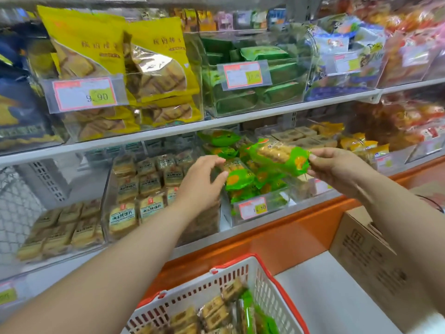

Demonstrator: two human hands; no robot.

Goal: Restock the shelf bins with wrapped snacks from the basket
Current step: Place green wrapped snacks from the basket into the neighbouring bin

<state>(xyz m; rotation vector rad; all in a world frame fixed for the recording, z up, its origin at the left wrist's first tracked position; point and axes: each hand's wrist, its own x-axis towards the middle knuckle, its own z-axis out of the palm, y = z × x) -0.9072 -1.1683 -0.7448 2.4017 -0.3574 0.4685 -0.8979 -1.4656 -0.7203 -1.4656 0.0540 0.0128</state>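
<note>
Head view shows you mid-placement: your right hand [337, 169] pinches one end of a green wrapped snack [280, 156], so that grip is clenched on the wrapper, and the pack hangs just above the clear bin [260, 210] on the lower shelf [277, 222], the one already heaped with matching green packs [240, 179]. Your left hand [204, 182] is at the left side of that heap with fingers loosely curved toward the packs; its grip looks released, touching or nearly touching the pile, though I cannot tell for certain whether a fingertip catches a wrapper.

More stock sits in the white and red basket [267, 280] near the bottom edge, with brown biscuit packs [214, 312] and at least one more green one inside. A cardboard box [368, 256] stands to the right of it.

By my reading, you are on the drop-in step for this bin. Your next move calls for lowering the pack onto the heap toward the back, where there seems to be room, and letting go only once it rests flat; the pile is high at the front lip, so a pack set there could slide out.
</note>
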